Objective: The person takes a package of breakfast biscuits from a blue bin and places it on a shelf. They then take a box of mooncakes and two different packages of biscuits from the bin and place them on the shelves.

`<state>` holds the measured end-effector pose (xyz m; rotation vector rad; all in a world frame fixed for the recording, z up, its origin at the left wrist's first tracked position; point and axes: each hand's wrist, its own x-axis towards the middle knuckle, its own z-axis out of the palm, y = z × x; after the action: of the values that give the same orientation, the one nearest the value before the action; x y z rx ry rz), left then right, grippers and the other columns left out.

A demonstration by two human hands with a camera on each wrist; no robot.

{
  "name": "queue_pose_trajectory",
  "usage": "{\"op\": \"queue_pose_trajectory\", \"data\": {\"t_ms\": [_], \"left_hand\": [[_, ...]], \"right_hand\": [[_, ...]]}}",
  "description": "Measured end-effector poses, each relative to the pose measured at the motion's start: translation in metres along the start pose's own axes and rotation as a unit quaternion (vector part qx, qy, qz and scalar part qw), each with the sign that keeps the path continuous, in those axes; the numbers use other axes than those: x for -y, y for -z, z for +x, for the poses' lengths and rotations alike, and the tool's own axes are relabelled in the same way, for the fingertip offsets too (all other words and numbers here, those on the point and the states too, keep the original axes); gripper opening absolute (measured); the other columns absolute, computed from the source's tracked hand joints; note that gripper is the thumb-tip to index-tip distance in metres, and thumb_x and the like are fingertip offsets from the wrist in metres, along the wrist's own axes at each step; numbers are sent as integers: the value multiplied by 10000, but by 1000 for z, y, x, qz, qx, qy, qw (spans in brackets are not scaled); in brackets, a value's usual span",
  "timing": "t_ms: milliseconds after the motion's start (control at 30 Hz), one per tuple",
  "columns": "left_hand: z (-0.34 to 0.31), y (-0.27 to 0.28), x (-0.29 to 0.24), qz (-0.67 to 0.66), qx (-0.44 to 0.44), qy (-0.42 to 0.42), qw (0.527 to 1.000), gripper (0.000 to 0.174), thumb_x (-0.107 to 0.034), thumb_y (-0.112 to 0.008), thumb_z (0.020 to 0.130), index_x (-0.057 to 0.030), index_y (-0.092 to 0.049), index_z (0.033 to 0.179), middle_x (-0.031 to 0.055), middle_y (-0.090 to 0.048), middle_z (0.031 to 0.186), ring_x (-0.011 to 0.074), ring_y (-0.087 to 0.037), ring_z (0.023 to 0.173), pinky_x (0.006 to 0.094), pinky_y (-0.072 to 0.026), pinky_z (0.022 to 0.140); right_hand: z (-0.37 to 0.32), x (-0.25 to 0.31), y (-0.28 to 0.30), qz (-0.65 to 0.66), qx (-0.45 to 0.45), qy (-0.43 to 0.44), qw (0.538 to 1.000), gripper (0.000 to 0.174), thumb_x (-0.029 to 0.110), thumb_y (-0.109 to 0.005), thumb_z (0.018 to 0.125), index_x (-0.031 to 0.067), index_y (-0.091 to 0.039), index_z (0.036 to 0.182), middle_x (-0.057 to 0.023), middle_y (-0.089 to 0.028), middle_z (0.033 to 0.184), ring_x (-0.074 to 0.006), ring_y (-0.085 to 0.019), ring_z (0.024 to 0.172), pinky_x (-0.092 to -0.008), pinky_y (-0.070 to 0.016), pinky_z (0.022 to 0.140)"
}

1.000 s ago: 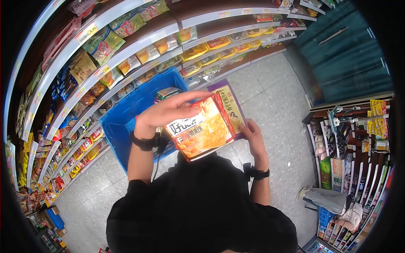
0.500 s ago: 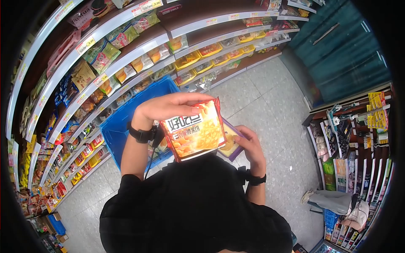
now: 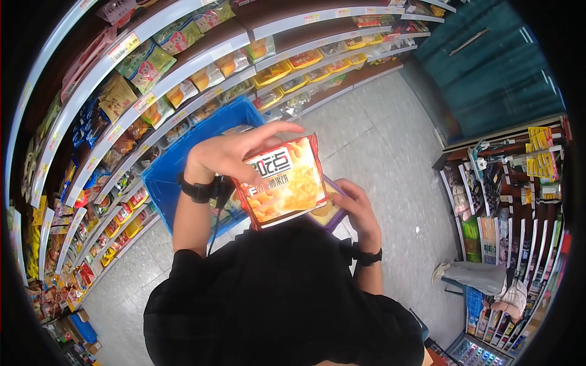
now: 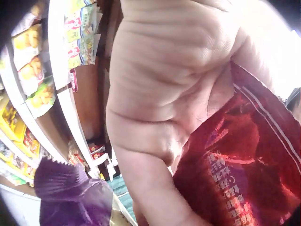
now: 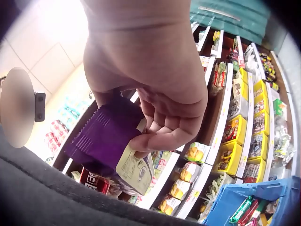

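My left hand (image 3: pixel 223 155) holds a red biscuit packet (image 3: pixel 292 192) by its upper left side, thumb across the printed front and index finger stretched out above the top edge. A biscuit picture and large Chinese characters cover that front. Behind and to the right of it, my right hand (image 3: pixel 361 213) grips a purple snack packet (image 3: pixel 326 213) with a cream-coloured panel. The red packet overlaps much of the purple one in the head view. From the right wrist, the thumb and fingers pinch the purple packet (image 5: pixel 101 136) near its cream panel.
A blue crate (image 3: pixel 168 168) with packaged goods inside stands beyond my left forearm. Curved shelves (image 3: pixel 146 107) of snack bags run along the left and far side. More racks (image 3: pixel 506 213) stand at right, beside a grey tiled floor (image 3: pixel 390 152). A dark green panel (image 3: pixel 494 67) closes the far right.
The red packet has shifted slightly left and now covers more of the purple packet, which has moved lower. My left thumb has slid down onto the red packet's front, its index finger lifting away.
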<state>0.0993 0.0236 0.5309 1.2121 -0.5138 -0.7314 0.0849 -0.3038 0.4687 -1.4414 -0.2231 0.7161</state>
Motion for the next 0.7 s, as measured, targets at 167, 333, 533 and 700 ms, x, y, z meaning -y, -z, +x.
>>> {"op": "queue_pose_trajectory", "data": {"t_ms": [167, 333, 533, 700], "left_hand": [[-12, 2, 6, 29, -7, -13, 999, 955, -32, -735, 685, -22, -213, 1485, 178, -482, 1355, 198, -513, 1218, 318, -416, 1033], [-17, 2, 18, 4, -30, -27, 999, 910, -62, -788, 720, -17, -280, 1474, 146, -505, 1344, 169, -533, 1184, 308, -461, 999], [-12, -17, 17, 9, -66, 0, 998, 857, -64, -769, 746, -18, -339, 1486, 94, -515, 1365, 128, -532, 1148, 284, -456, 984], [32, -61, 5, 101, -108, 27, 989, 876, -119, -756, 746, 3, -319, 1496, 98, -510, 1370, 126, -512, 1156, 281, -417, 993]], "right_hand": [[-3, -14, -11, 32, -15, -14, 999, 243, 223, -648, 879, 22, -641, 1016, 16, -616, 856, -51, -521, 778, -205, -385, 679], [-6, -20, -23, 36, -13, -32, 999, 247, 217, -647, 886, 20, -644, 1035, 17, -622, 898, -51, -532, 820, -208, -405, 722], [-9, -14, -4, 42, 40, -50, 997, 246, 215, -644, 898, 18, -644, 1047, 14, -627, 905, -54, -538, 839, -211, -413, 757], [-17, -22, 51, 44, 77, -14, 996, 228, 209, -656, 893, 31, -638, 1035, 32, -607, 880, -39, -514, 803, -202, -397, 715]]}}
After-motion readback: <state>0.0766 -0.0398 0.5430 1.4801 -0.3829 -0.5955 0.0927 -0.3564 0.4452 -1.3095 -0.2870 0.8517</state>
